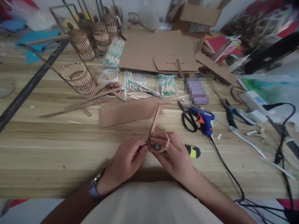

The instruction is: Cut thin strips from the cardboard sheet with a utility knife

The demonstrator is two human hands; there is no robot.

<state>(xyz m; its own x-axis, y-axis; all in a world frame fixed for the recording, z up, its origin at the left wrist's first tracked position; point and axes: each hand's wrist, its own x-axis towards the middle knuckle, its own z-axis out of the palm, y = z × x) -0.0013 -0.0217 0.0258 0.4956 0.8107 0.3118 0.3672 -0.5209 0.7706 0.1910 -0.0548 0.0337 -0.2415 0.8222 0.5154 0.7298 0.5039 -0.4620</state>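
A narrow cardboard strip (154, 123) rises from between my two hands at the front middle of the table, its far end over a larger flat cardboard piece (126, 112). My left hand (127, 158) pinches the strip's near end between thumb and fingertips. My right hand (174, 155) is closed on the same end from the other side, and a small ring of tape or paper hangs about its fingers. Just right of my right hand lies a black and yellow tool handle (193, 151). The exact contact at the fingertips is partly hidden.
Black scissors (189, 119), a blue glue gun (205, 121) with its cord, and pliers (231, 115) lie to the right. Stick-and-cardboard baskets (78, 77) stand at the back left. Bundled sticks (167, 85) and cardboard sheets (140, 49) lie behind.
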